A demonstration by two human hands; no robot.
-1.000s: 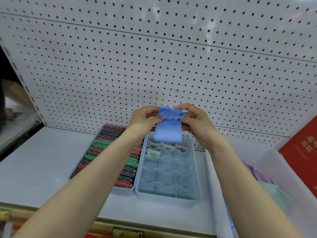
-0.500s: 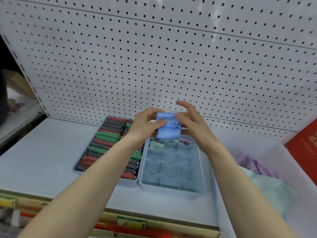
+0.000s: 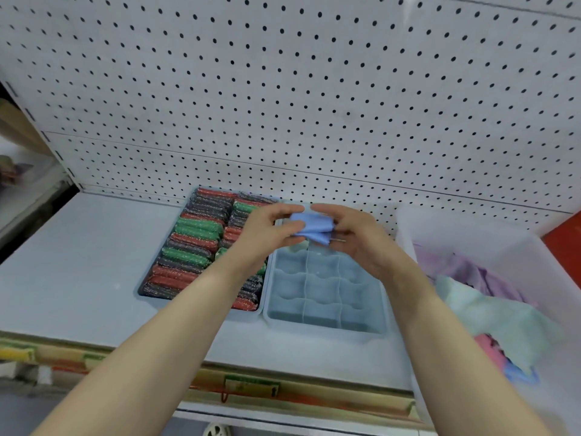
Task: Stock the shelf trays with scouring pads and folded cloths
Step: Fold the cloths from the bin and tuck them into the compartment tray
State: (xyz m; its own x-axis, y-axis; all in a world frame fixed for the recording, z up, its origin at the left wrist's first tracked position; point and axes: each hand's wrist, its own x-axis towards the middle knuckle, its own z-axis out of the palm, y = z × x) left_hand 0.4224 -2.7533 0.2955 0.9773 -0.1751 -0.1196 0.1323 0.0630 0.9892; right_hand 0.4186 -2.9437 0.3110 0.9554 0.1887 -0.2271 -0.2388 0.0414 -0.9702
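Observation:
A folded blue cloth (image 3: pixel 311 227) is held between both hands above the back rows of the pale blue divided tray (image 3: pixel 327 328). My left hand (image 3: pixel 267 234) pinches its left end and my right hand (image 3: pixel 355 237) grips its right end. The hands hide the tray's back compartments; the front compartments that show hold nothing. To the left stands a tray (image 3: pixel 151 298) packed with red, green and dark scouring pads (image 3: pixel 191 243).
A clear plastic bin (image 3: pixel 465 228) at the right holds loose purple, mint, pink and blue cloths (image 3: pixel 490 306). A white pegboard wall (image 3: pixel 314 105) rises behind the shelf. The shelf surface (image 3: pixel 78 256) extends left of the trays. A red box (image 3: pixel 566 243) stands at far right.
The blue cloth has gone from hanging down as a long strip to a compact fold between my hands. Both hands have dropped lower, closer to the divided tray.

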